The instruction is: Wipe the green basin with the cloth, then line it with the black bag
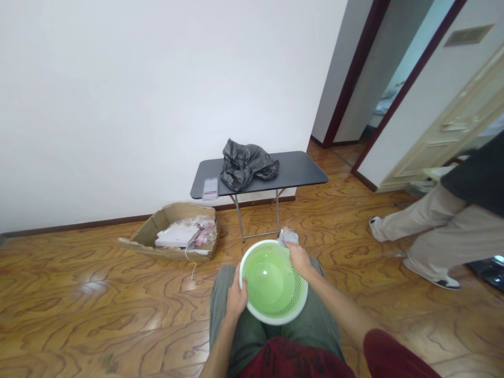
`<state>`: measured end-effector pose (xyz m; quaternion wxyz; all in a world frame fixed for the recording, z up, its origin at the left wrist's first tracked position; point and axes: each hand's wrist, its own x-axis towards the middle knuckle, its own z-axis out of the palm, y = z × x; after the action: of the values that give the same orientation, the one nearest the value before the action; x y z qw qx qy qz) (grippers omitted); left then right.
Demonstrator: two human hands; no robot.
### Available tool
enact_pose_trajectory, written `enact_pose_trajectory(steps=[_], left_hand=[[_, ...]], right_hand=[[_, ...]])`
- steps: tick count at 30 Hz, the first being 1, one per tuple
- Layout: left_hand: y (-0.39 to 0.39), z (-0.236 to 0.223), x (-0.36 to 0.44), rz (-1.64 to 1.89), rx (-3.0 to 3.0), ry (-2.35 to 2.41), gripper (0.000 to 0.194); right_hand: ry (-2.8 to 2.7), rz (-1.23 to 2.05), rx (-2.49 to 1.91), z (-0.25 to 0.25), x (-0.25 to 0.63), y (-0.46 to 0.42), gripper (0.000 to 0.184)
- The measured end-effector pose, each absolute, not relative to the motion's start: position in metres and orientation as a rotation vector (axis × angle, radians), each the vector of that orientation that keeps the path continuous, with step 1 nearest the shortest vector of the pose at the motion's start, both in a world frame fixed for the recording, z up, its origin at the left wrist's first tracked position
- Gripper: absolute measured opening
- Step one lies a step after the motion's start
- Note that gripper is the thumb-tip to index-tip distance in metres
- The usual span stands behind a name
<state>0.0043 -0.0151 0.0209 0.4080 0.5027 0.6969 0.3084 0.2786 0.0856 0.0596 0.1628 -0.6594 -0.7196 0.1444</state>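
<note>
A round green basin with a white rim and perforated sides, like a strainer basket point(271, 281), rests on my lap. My left hand point(237, 295) grips its left rim, thumb over the edge. At the far right rim is my right hand point(298, 257), closed on a pale whitish cloth point(288, 238) that sticks out beyond the rim. Whether the right fingers also touch the basket I cannot tell. The inside of the basket shows a smooth green bottom with a glint of light.
Ahead stands a dark folding table point(299, 167) bearing a crumpled black plastic bag point(246, 164) and a labelled card point(210, 188). An open cardboard box point(147, 231) with packaging sits on the floor to the left. Another person point(437, 231) stands at the right, near a doorway.
</note>
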Motion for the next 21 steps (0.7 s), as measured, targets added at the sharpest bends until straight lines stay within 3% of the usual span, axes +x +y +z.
enact_pose_trajectory(steps=[15, 21], left_hand=[[-0.015, 0.014, 0.004, 0.773, 1.272, 1.743, 0.065], [-0.014, 0.017, 0.005, 0.776, 1.262, 1.740, 0.063]], right_hand=[[-2.461, 0.389, -1.347, 0.056, 0.153, 0.112, 0.036], [-2.421, 0.460, -1.226, 0.048, 0.173, 0.114, 0.048]])
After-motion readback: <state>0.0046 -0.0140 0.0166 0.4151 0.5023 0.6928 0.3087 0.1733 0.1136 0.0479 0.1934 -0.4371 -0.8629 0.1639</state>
